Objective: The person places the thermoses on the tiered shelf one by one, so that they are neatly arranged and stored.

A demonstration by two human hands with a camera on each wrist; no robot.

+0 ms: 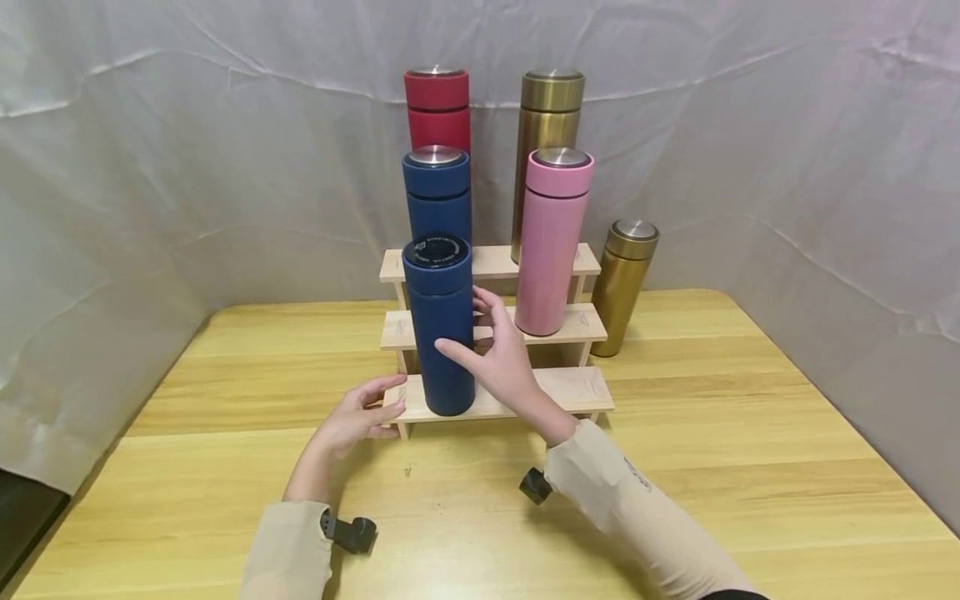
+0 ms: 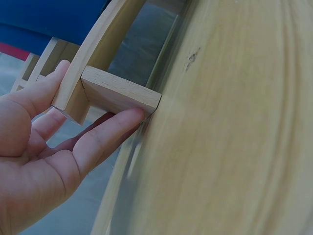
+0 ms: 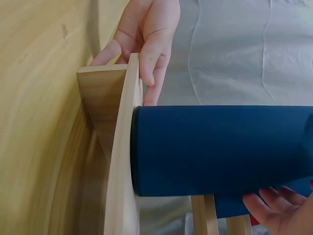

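A tall navy blue thermos (image 1: 441, 358) stands upright on the lowest step of a three-step wooden display stand (image 1: 558, 390). My right hand (image 1: 504, 360) is at its right side, fingers spread and relaxed. The thumb lies in front of the thermos in the head view; in the right wrist view the fingertips (image 3: 250, 201) reach just to its edge. My left hand (image 1: 358, 419) holds the left end of the lowest step. In the left wrist view its thumb (image 2: 59, 73) is at the shelf's edge and a finger (image 2: 132, 116) presses the leg board.
Behind stand a second blue thermos (image 1: 438, 196) and a pink one (image 1: 555, 242) on the middle step. A red one (image 1: 438, 125) and a gold one (image 1: 547, 133) stand on the top step. A shorter gold thermos (image 1: 622, 292) is on the table (image 1: 720, 433), right of the stand.
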